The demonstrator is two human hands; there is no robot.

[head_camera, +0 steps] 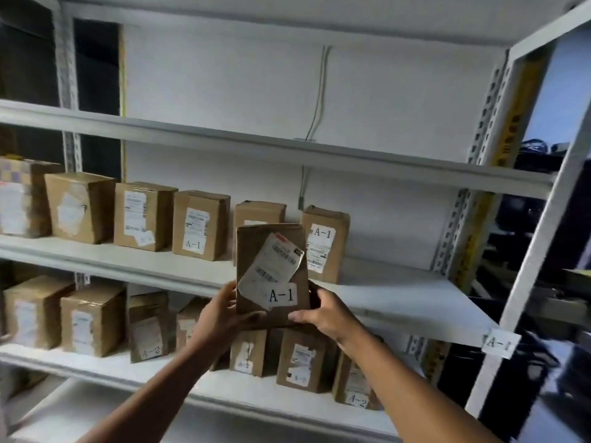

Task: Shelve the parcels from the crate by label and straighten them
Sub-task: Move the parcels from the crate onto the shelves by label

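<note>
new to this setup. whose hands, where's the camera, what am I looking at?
One picture, from a wide-angle camera worn on a person's head, looking forward and down. No robot. The left hand and right hand together hold a brown parcel marked A-1, upright in front of a white shelf. That shelf's edge carries an A-1 tag, and parcels stand on it in a row, one also marked A-1. The shelf below holds parcels marked A-2.
</note>
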